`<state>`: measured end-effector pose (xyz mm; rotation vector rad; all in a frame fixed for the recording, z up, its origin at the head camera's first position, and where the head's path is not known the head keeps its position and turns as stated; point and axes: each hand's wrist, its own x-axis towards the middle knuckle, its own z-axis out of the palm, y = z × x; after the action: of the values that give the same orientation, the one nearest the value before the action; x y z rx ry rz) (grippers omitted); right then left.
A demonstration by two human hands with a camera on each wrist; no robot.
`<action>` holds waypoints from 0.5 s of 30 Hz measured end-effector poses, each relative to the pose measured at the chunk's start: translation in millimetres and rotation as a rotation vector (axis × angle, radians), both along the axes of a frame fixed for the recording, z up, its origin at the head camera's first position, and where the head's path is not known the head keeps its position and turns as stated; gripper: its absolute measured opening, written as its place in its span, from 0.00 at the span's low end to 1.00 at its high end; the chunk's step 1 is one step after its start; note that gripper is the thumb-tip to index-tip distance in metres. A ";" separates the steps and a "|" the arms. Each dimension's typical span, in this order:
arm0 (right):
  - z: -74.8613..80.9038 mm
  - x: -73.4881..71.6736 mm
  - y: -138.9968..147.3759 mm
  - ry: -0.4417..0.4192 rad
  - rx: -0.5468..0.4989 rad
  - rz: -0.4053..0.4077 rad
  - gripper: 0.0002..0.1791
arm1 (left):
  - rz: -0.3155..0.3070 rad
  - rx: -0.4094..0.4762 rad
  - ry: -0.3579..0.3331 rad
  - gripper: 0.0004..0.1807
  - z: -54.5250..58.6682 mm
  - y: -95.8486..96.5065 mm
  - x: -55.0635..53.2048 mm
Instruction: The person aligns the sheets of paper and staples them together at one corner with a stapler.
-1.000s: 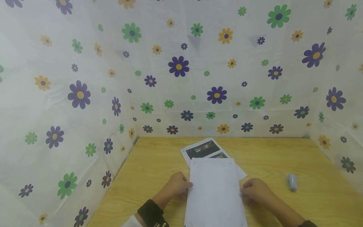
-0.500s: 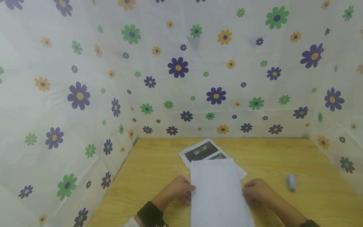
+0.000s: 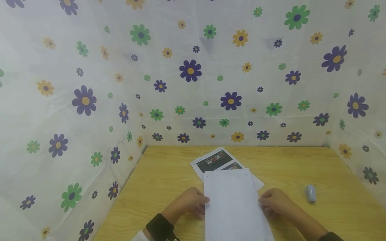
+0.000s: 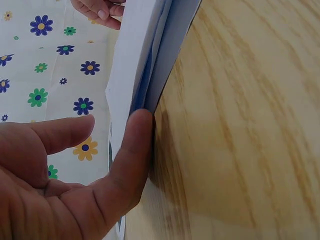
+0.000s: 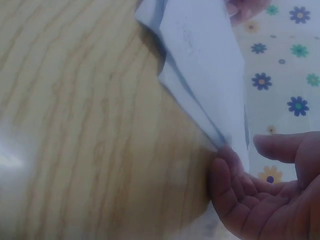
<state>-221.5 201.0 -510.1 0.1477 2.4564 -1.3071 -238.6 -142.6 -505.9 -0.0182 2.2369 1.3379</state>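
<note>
A stack of white paper sheets (image 3: 232, 204) lies between my two hands, its top sheet blank with small marks near the corners. My left hand (image 3: 192, 201) holds the left edge, thumb over the top side. In the left wrist view the fingertip (image 4: 140, 122) presses against the layered edges of the sheets (image 4: 145, 75), and the thumb stands off from it. On the opposite edge is my right hand (image 3: 275, 202); in the right wrist view its fingers (image 5: 225, 175) curl at the sheets' edge (image 5: 200, 100), the thumb raised apart. The layers gape slightly along both edges.
Behind the stack, partly covered by it, lies a printed sheet (image 3: 214, 161) with dark pictures. A small light-grey stapler (image 3: 310, 194) rests at the right on the wooden table (image 3: 163, 167). Flower-patterned white sheeting (image 3: 169, 100) surrounds the table at back and sides.
The stack has shifted slightly right and toward me, both hands moving with it. The printed sheet behind has moved slightly left. The stapler stays in place.
</note>
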 end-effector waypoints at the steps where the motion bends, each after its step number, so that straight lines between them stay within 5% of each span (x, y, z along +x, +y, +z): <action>1: -0.1 -0.8 0.9 0.019 0.007 0.000 0.21 | -0.004 -0.001 0.005 0.13 0.7 -0.6 0.3; 8: 4.8 -17.6 12.1 0.147 0.065 0.011 0.22 | 0.056 -0.060 0.051 0.18 1.7 -9.0 -6.6; 15: 25.3 -50.5 12.2 0.120 0.003 0.002 0.24 | 0.157 -0.077 0.096 0.34 4.9 -15.0 -27.3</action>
<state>-272.0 213.1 -484.8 0.0698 2.5577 -1.3478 -265.9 -157.6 -501.0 -0.1634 2.4102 1.3577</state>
